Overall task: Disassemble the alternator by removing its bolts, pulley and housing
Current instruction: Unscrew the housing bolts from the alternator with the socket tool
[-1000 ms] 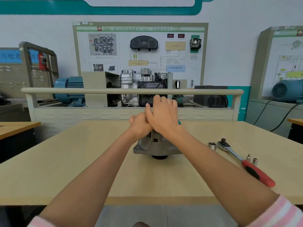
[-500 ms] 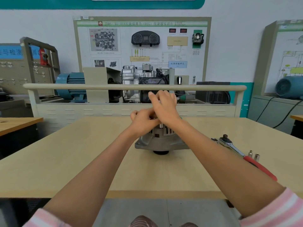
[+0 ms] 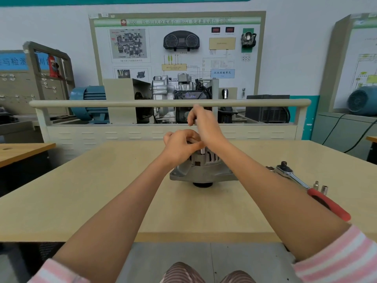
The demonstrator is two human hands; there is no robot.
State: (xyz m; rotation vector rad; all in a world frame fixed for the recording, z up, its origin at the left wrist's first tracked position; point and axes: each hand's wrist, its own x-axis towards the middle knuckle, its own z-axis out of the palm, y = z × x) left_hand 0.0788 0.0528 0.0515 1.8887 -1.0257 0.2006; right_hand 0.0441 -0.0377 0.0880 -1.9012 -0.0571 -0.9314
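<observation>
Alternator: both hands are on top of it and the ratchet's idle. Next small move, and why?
Probably lift the long bolt straight up and out with the right hand. Its shank already stands clear above the alternator housing, the left hand is curled beside it on the unit, and the ratchet lies unused on the table, so it looks finger-loose.

You wore the only camera on your head — it looked forward and slightly down across the table (image 3: 106, 201), near enough that your forearms filled the lower frame. Beyond the table's far edge it faced the training board (image 3: 177, 48) — no second view.
</observation>
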